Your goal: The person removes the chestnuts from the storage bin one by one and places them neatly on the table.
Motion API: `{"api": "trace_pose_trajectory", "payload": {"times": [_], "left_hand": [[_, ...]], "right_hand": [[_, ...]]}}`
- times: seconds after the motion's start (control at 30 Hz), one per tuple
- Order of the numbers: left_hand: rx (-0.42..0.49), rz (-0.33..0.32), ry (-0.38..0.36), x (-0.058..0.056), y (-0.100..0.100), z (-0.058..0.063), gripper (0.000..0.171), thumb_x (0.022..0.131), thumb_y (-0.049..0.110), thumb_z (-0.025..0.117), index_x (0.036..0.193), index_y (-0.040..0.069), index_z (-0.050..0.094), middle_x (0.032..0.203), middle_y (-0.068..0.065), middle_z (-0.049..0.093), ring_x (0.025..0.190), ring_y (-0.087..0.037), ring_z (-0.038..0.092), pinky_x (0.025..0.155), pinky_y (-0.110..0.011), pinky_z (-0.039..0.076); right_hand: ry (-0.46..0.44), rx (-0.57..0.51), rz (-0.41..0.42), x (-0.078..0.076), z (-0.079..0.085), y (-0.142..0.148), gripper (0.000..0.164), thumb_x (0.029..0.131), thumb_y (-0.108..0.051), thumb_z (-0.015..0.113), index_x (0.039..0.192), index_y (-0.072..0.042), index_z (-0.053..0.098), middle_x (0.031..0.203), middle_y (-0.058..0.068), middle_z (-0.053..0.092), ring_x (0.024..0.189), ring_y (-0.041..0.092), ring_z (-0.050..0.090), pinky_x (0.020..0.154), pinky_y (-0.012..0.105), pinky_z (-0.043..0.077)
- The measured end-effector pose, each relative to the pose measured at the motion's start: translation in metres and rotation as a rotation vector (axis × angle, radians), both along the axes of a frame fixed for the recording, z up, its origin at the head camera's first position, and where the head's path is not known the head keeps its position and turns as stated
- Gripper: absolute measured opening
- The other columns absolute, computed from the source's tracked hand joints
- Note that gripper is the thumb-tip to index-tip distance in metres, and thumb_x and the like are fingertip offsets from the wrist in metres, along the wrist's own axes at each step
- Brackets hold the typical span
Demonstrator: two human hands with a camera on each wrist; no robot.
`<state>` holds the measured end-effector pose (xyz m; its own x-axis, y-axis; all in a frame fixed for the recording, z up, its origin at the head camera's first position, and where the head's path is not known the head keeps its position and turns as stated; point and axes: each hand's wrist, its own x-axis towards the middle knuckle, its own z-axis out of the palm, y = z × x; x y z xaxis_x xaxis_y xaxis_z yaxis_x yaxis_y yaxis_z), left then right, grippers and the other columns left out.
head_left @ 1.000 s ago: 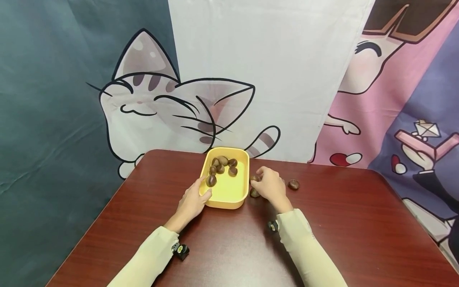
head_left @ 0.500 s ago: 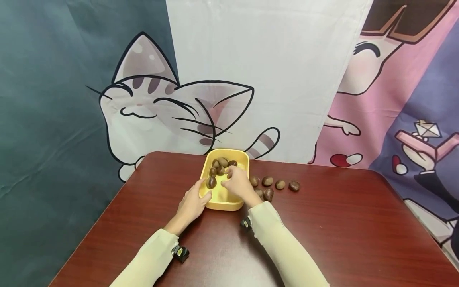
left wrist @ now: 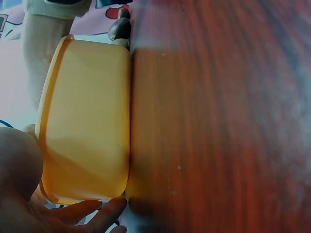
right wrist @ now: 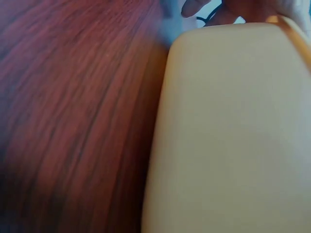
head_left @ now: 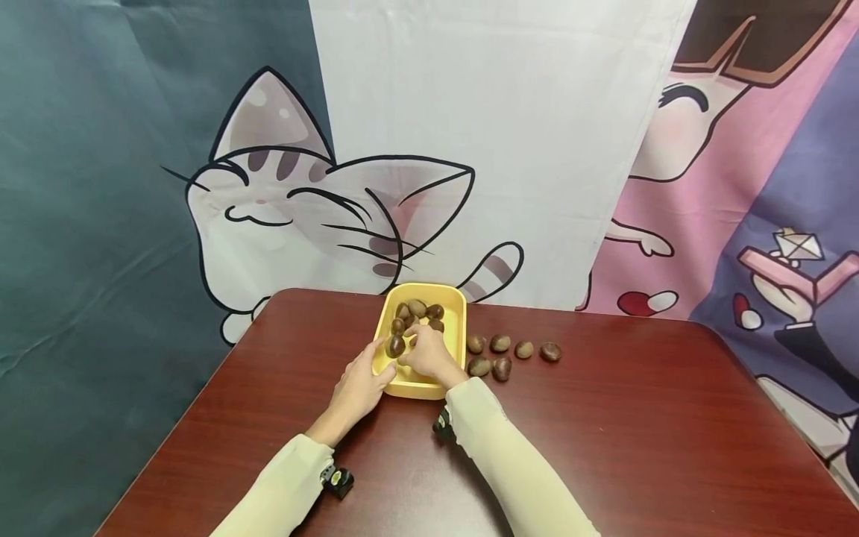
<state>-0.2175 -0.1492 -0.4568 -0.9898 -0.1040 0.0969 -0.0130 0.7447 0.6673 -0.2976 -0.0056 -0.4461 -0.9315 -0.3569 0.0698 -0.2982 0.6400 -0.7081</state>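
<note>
A yellow plastic tub [head_left: 452,350] stands on the table with several brown chestnuts [head_left: 417,308] gathered towards its back left. My left hand [head_left: 359,384] grips the tub's near left side; the left wrist view shows the fingers [left wrist: 104,213] against the outer wall and the thumb side up at the rim. Inside the tub, my right hand [head_left: 429,354] pinches a chestnut [head_left: 413,342], mostly hidden by the fingers, close to the chestnuts at the left. In the right wrist view the tub's wall [right wrist: 233,126] hides that hand's fingers.
On the reddish-brown wooden table [head_left: 604,447], several loose chestnuts [head_left: 499,343] lie right of the tub in two short rows. A printed cloth backdrop [head_left: 523,134] with a cartoon cat hangs right behind the table's far edge.
My right hand has left the loose chestnuts on the table, crossed the tub's right rim and moved left inside it. My left hand has stayed on the tub.
</note>
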Motion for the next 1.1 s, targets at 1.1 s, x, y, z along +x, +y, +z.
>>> {"api": "trace_pose_trajectory", "payload": {"times": [1.1], "left_hand": [[0.009,-0.001,0.002,-0.002,0.002,-0.001,0.062,0.095,0.036,0.061,0.15,0.016,0.043,0.145,-0.015,0.052,0.123,-0.042,0.054,0.084,-0.062,0.047]], "right_hand": [[-0.013,0.073,0.189,-0.005,-0.012,-0.006,0.033,0.081,-0.003,0.075,0.112,0.0,0.067,0.086,0.005,0.066,0.076,0.014,0.059,0.071,0.027,0.049]]}}
